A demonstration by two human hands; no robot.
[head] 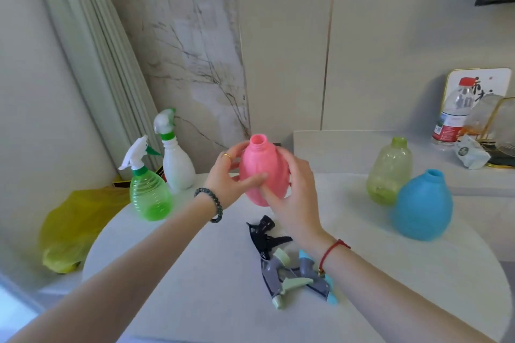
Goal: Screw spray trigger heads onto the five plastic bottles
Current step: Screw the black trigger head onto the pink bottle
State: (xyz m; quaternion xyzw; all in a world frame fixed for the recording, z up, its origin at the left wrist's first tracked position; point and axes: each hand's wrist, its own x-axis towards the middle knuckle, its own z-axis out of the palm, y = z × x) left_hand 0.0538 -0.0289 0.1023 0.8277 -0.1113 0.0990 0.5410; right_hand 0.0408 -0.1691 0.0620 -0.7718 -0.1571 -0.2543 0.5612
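Both hands are closed on the pink bottle (260, 172), holding it up above the round white worktop (195, 273): the left hand (227, 178) wraps its left side with the thumb lying across the front, and the right hand (292, 192) cups its right side with the fingers spread over the body. The bottle is opaque pink, bulb-shaped, upright, and its short threaded neck is open with no head on it.

On the worktop just below the hands lie three loose trigger heads, touching or overlapping: a dark navy one (264, 234), a grey one with pale green parts (281, 278) and a grey one with light blue parts (315, 278).

At the left edge of the worktop stand a clear green ribbed bottle (150, 195) and, just behind it, a white bottle (177, 167), each carrying a white and green trigger head.

To the right stand two bottles with bare necks: an opaque blue one (422, 207) in front and a translucent yellow-green one (388, 172) behind it, touching or nearly so.
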